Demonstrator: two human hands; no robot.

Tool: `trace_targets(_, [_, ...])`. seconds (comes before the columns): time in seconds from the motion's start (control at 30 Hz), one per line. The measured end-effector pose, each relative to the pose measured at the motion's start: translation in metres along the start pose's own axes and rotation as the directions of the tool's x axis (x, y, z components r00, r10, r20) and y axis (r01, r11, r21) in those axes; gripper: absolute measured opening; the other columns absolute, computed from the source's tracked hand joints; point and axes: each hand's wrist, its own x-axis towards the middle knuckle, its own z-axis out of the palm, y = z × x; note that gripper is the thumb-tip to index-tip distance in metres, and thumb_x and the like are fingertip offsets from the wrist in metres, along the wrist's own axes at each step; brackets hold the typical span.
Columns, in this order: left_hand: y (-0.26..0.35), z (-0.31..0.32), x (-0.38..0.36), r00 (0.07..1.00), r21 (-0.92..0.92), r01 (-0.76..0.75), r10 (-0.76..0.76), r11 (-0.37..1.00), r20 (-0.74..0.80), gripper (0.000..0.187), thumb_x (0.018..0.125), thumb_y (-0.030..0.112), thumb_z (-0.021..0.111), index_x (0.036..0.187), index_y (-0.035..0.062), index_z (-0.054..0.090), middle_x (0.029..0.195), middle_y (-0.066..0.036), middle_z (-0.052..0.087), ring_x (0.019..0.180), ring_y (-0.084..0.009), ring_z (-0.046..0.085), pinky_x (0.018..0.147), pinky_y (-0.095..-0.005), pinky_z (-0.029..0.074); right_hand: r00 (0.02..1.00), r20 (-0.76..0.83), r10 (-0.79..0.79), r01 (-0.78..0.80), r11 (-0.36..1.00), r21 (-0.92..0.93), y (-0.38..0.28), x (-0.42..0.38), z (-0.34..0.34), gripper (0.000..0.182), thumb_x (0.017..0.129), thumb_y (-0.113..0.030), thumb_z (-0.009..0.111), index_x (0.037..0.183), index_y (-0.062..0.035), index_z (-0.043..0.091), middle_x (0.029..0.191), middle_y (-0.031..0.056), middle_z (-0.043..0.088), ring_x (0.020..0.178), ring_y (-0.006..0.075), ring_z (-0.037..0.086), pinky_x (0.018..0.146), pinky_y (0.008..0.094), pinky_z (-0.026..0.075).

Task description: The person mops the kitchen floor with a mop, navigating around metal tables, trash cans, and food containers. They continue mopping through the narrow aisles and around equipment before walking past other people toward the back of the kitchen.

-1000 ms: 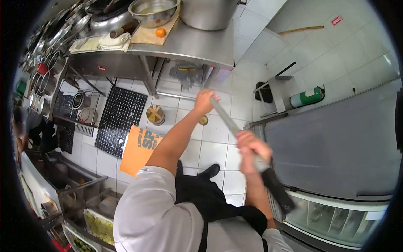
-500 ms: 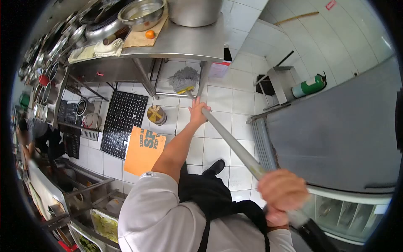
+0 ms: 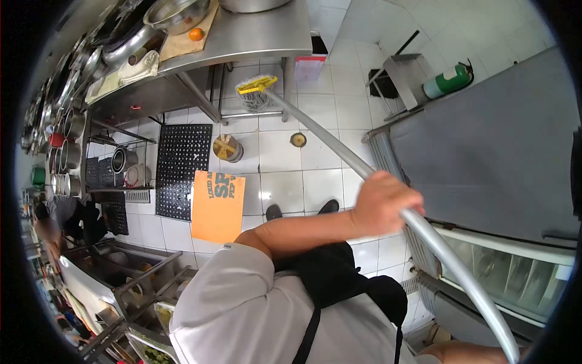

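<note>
My left hand (image 3: pixel 388 205) is closed around the grey metal pole of a mop, about midway along it. The pole (image 3: pixel 330 141) runs from the lower right up to a yellow clamp (image 3: pixel 257 85) with a grey string head (image 3: pixel 254 102) hanging from it. That head is at the steel table's lower frame. At the bottom right edge, skin of my right arm (image 3: pixel 464 352) shows beside the pole's near end; the fingers of that hand are out of sight.
A steel table (image 3: pixel 260 39) stands ahead, with a tin (image 3: pixel 228 149), black mat (image 3: pixel 182 173) and orange cardboard (image 3: pixel 217 212) nearby. A floor drain (image 3: pixel 298 140) lies near the pole. At right are a fire extinguisher (image 3: pixel 448 81) and grey cabinet (image 3: pixel 485 158). Another person (image 3: pixel 76 218) is far left.
My left hand has shifted from near the mop head to farther up the pole. My right hand has dropped toward the bottom right. The mop's yellow clamp now sits higher, above its strings.
</note>
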Motion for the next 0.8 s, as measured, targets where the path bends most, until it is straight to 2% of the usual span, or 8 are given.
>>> trace_targets(0.1, [0.043,0.019,-0.014,0.976,-0.083,0.083,-0.064,0.993,0.206,0.023,0.066,0.006,0.072,0.085,0.0160,0.063,0.074,0.000,0.062,0.068,-0.0200,0.060,0.068,-0.0339,0.041,0.974,-0.073,-0.214,0.224,0.956,0.188,-0.058,0.019,-0.023,0.022,0.088,-0.028,0.066,0.079,-0.0099,0.057,0.057,-0.0078,0.053,0.047,0.0037,0.051,0.047,0.0204,0.049])
trace_targets(0.2, [0.032,0.046,-0.049,0.912,-0.085,0.212,-0.165,0.974,0.375,0.022,0.067,0.007,0.071,0.084,0.0140,0.060,0.075,-0.003,0.063,0.071,-0.0233,0.061,0.070,-0.0358,0.042,0.994,0.028,-0.104,0.103,0.993,0.051,-0.060,0.023,-0.052,0.017,0.089,-0.025,0.066,0.087,-0.0097,0.059,0.058,-0.0080,0.053,0.049,0.0039,0.054,0.048,0.0203,0.050])
trace_targets(0.23, [0.021,0.053,-0.062,0.896,-0.029,0.277,-0.247,0.960,0.370,0.018,0.071,0.010,0.074,0.079,0.0116,0.057,0.072,-0.006,0.063,0.071,-0.0284,0.062,0.071,-0.0400,0.044,0.979,0.030,-0.199,0.183,0.941,0.284,-0.041,0.017,-0.075,0.021,0.089,-0.029,0.068,0.091,-0.0093,0.060,0.061,-0.0076,0.056,0.053,0.0054,0.058,0.053,0.0201,0.054])
trace_targets(0.4, [-0.097,0.082,-0.163,0.787,0.210,0.574,-0.604,0.791,0.123,0.028,0.079,0.019,0.078,0.072,0.0049,0.055,0.067,-0.015,0.062,0.068,-0.0366,0.061,0.067,-0.0466,0.047,0.960,0.057,0.274,-0.278,0.957,0.078,0.100,-0.070,-0.115,0.026,0.081,-0.013,0.075,0.079,-0.0085,0.050,0.060,0.0029,0.064,0.046,0.0115,0.059,0.044,0.0190,0.049])
trace_targets(0.43, [-0.111,0.081,-0.175,0.787,0.233,0.571,-0.606,0.787,0.118,0.028,0.079,0.020,0.078,0.072,0.0044,0.056,0.068,-0.015,0.062,0.068,-0.0368,0.060,0.066,-0.0477,0.046,0.870,0.223,0.440,-0.445,0.895,-0.033,0.135,-0.065,-0.113,0.029,0.076,-0.006,0.079,0.082,-0.0089,0.050,0.059,0.0020,0.064,0.047,0.0113,0.060,0.045,0.0223,0.052])
trace_targets(0.47, [-0.117,0.084,-0.179,0.804,0.255,0.539,-0.580,0.803,0.130,0.028,0.079,0.020,0.078,0.072,0.0046,0.057,0.068,-0.015,0.062,0.067,-0.0369,0.060,0.066,-0.0475,0.046,0.862,0.339,0.377,-0.450,0.876,0.171,0.187,-0.069,-0.103,0.031,0.081,-0.015,0.081,0.093,-0.0049,0.054,0.068,0.0055,0.061,0.059,0.0179,0.064,0.058,0.0350,0.062])
trace_targets(0.63, [-0.149,0.108,-0.195,0.831,0.382,0.415,-0.515,0.826,0.210,0.030,0.082,0.024,0.076,0.068,0.0062,0.057,0.068,-0.014,0.061,0.069,-0.0366,0.060,0.068,-0.0464,0.047,0.875,-0.179,0.449,-0.443,0.893,0.075,0.256,-0.201,-0.085,0.028,0.089,-0.013,0.067,0.080,-0.0118,0.040,0.055,0.0007,0.050,0.045,0.0145,0.050,0.043,0.0293,0.047])
trace_targets(0.8, [-0.174,0.109,-0.210,0.872,0.482,0.426,-0.490,0.765,0.006,0.029,0.084,0.023,0.074,0.069,0.0049,0.058,0.068,-0.015,0.060,0.070,-0.0377,0.058,0.067,-0.0460,0.047,0.930,-0.110,0.351,-0.357,0.933,-0.040,0.287,-0.234,-0.105,0.018,0.085,-0.006,0.061,0.076,-0.0081,0.045,0.058,0.0065,0.055,0.044,0.0187,0.053,0.045,0.0326,0.048])
